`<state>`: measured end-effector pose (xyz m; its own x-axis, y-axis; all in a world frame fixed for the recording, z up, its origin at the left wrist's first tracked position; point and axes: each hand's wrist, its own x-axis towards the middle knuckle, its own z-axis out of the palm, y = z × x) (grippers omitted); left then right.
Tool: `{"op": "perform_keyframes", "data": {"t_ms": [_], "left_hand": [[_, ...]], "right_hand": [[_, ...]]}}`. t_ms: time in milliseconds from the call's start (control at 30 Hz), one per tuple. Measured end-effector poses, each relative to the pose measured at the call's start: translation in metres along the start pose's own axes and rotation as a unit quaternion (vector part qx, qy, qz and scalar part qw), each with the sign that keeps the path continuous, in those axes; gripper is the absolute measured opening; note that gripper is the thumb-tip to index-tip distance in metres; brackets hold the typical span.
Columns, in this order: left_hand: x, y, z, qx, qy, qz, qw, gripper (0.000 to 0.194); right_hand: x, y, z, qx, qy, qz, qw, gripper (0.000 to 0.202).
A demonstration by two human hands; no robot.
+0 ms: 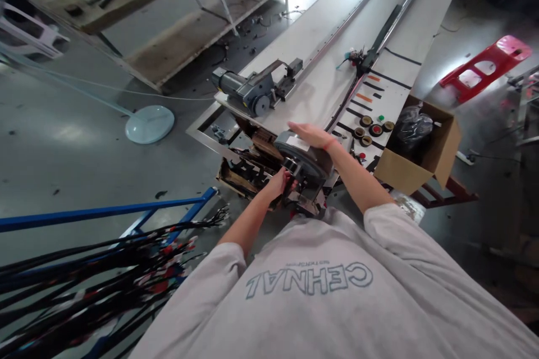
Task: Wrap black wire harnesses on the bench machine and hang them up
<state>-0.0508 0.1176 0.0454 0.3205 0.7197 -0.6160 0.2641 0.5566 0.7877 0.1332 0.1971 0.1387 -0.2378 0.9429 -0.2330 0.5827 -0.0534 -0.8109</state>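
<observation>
Close in front of my body stands a machine with a rounded grey housing [324, 164], which has a white label on its top. Across that housing lies my right hand [311, 136], its fingers stretched out flat. My left hand [278, 184] is closed at the near side, its fingers curled at a shiny black cylindrical part [291, 165] that sticks out of the housing. The fingertips are partly hidden. Left of the housing, an open box [238, 179] holds dark parts. A grey motor unit [244, 90] with a round wheel sits farther off on the bench.
The long white bench [320, 76] carries tape rolls [376, 130], black and orange strips, and a cable bundle [357, 59]. A cardboard box [404, 171] with a plastic bag stands right. Black cables hang over a blue rack [105, 213] at left. A red stool [484, 70] lies beyond.
</observation>
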Motion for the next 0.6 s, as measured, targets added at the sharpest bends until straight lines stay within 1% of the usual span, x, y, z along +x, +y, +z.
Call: {"op": "perform_keyframes", "data": {"t_ms": [33, 67, 100, 133, 167, 200, 233, 267, 300, 333, 367, 400, 433, 467, 500, 533, 567, 600], "left_hand": [[0.000, 0.006, 0.000, -0.001, -0.035, -0.030, 0.999, 0.052], [-0.002, 0.011, 0.000, 0.010, -0.066, -0.047, 0.997, 0.050], [-0.005, 0.015, 0.000, 0.047, -0.080, -0.040, 0.995, 0.046], [-0.008, 0.020, 0.001, 0.109, -0.072, -0.008, 0.991, 0.041], [-0.012, 0.024, 0.000, 0.187, -0.049, 0.035, 0.980, 0.038], [-0.017, 0.029, -0.001, 0.268, -0.013, 0.078, 0.960, 0.035], [-0.021, 0.034, -0.004, 0.340, 0.032, 0.114, 0.933, 0.033], [-0.024, 0.040, -0.009, 0.396, 0.079, 0.138, 0.904, 0.032], [-0.027, 0.046, -0.015, 0.433, 0.121, 0.156, 0.880, 0.032], [-0.030, 0.053, -0.022, 0.454, 0.154, 0.169, 0.861, 0.032], [-0.031, 0.060, -0.029, 0.468, 0.174, 0.179, 0.848, 0.034], [-0.032, 0.066, -0.036, 0.479, 0.182, 0.183, 0.839, 0.035], [-0.033, 0.071, -0.042, 0.490, 0.181, 0.184, 0.833, 0.036], [-0.034, 0.075, -0.046, 0.500, 0.173, 0.179, 0.829, 0.036], [-0.035, 0.079, -0.048, 0.509, 0.165, 0.171, 0.827, 0.037], [-0.036, 0.081, -0.049, 0.515, 0.157, 0.161, 0.828, 0.039], [-0.036, 0.083, -0.049, 0.518, 0.151, 0.152, 0.828, 0.040], [-0.037, 0.085, -0.049, 0.521, 0.147, 0.144, 0.829, 0.042]], "right_hand": [[-0.024, 0.015, 0.000, 0.034, 0.037, -0.043, 0.998, 0.066], [-0.048, 0.031, 0.002, 0.062, 0.088, -0.047, 0.993, 0.067], [-0.071, 0.047, 0.006, 0.062, 0.142, -0.008, 0.988, 0.065], [-0.091, 0.062, 0.011, 0.031, 0.187, 0.037, 0.981, 0.057], [-0.107, 0.076, 0.016, -0.020, 0.228, 0.090, 0.969, 0.044], [-0.119, 0.088, 0.021, -0.077, 0.260, 0.150, 0.951, 0.032], [-0.128, 0.098, 0.024, -0.128, 0.281, 0.207, 0.928, 0.027], [-0.134, 0.106, 0.026, -0.162, 0.292, 0.261, 0.906, 0.033], [-0.138, 0.113, 0.026, -0.171, 0.290, 0.308, 0.890, 0.040], [-0.143, 0.117, 0.025, -0.155, 0.278, 0.344, 0.883, 0.045], [-0.148, 0.120, 0.022, -0.114, 0.261, 0.365, 0.887, 0.045], [-0.155, 0.120, 0.019, -0.052, 0.241, 0.366, 0.897, 0.044], [-0.163, 0.118, 0.017, 0.024, 0.220, 0.348, 0.911, 0.041], [-0.173, 0.113, 0.017, 0.105, 0.197, 0.311, 0.924, 0.038], [-0.184, 0.106, 0.019, 0.182, 0.167, 0.260, 0.934, 0.035], [-0.194, 0.096, 0.023, 0.249, 0.124, 0.200, 0.939, 0.034], [-0.201, 0.084, 0.030, 0.306, 0.063, 0.139, 0.940, 0.036], [-0.205, 0.071, 0.040, 0.355, -0.011, 0.087, 0.931, 0.040]]}}
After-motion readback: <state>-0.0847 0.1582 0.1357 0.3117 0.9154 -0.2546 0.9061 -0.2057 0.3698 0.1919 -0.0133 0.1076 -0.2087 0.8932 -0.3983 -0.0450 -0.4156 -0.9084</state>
